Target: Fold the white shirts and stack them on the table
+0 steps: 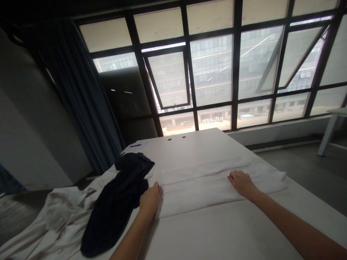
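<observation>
A white cloth (206, 186), folded into a long band, lies across the middle of the white table (217, 234). My left hand (150, 198) rests at the cloth's left end with its fingers curled down over the edge. My right hand (241, 182) lies flat on the cloth further right, fingers stretched out. Just left of my left hand a dark navy garment (119, 202) is crumpled on the table. A cream-white garment (59, 216) spreads out beneath and beside it, hanging toward the table's left edge.
A blue pen (135, 145) and two small dark round things (176, 138) lie near the table's far edge. Large black-framed windows (211, 72) fill the back wall, with a dark curtain (84, 101) at the left. A white table leg (326, 137) stands at the right on grey floor.
</observation>
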A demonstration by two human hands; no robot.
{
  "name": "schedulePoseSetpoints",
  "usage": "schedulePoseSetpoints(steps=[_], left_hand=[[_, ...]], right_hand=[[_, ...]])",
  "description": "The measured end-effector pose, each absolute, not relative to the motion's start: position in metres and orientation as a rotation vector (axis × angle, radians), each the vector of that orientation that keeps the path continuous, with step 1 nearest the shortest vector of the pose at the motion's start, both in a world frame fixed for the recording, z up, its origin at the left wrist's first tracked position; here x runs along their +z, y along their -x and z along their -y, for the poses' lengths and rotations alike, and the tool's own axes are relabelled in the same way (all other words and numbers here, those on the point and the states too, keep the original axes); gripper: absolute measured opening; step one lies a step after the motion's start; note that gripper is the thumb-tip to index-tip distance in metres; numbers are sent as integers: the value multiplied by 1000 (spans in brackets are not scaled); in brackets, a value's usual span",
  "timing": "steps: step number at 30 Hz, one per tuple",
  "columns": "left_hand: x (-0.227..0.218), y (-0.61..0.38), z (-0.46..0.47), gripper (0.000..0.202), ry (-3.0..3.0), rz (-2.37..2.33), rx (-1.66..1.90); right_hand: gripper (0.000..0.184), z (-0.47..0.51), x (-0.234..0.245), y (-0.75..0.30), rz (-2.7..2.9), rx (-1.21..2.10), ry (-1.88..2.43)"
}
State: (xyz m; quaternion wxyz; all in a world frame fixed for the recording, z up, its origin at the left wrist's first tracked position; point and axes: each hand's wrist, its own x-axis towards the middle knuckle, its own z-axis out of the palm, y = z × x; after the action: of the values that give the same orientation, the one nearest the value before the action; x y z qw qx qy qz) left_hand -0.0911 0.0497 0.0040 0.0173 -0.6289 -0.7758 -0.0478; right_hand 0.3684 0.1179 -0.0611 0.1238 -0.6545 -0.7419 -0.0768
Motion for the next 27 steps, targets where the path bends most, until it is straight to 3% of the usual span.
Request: schedulePoseSetpoints(steps=[6, 11, 16, 20, 27], left_hand=[[31, 102, -52, 36, 1876, 2238, -381], [20, 39, -40, 40, 2308, 1856, -651], [-7, -41, 2, 63, 2808, 1425, -438], [-20, -44, 6, 79, 2814, 1635, -293], [-31, 3, -17, 78, 2525, 2011, -203]], right_hand=[[35, -118, -61, -368, 2158, -232, 1896], [36, -117, -60, -368, 2162, -233, 1898], [35, -116, -60, -367, 2168, -252, 1890], [35, -117, -61, -367, 2177, -272, 1888], [35, -120, -65, -369, 2173, -234, 1905]])
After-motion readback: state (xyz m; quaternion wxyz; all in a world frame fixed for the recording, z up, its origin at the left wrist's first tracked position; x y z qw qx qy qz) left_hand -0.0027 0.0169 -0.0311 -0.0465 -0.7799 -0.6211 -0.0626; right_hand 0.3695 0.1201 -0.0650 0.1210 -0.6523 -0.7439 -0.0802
